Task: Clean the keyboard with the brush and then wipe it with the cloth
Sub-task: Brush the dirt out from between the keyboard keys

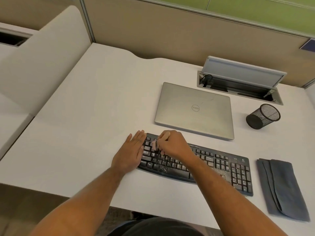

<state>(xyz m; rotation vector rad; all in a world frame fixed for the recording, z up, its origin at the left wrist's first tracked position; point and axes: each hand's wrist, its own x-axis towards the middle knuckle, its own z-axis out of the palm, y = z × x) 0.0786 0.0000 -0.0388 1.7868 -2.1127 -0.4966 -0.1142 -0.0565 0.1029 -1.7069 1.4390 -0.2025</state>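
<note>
White desk (pixel 95 103) in an office cubicle, with beige partition behind. On it, near the front edge, lies the black keyboard (pixel 221 166), w/ pale crumbs and dust on the middle keys and around the number pad. The right hand (pixel 173 143) is curled around the brush (pixel 155 145), bristles down on the upper-left keys; the wooden handle end shows just above the fingers. The left hand (pixel 132 150) lies flat, fingers straight, pressing the left end of the keyboard to keep it steady.

The brushing step looks only begun, as most dirt is on the right part. To do it well, I think: short strokes along the rows, pushing crumbs to one side, not into the gaps, and no lifting of the left hand.

The folded grey cloth (pixel 281 189) waits just right of the keyboard, untouched. Farther back are a closed laptop (pixel 194 109), a mesh pen cup (pixel 263 116) and an open cable box (pixel 238 86).
</note>
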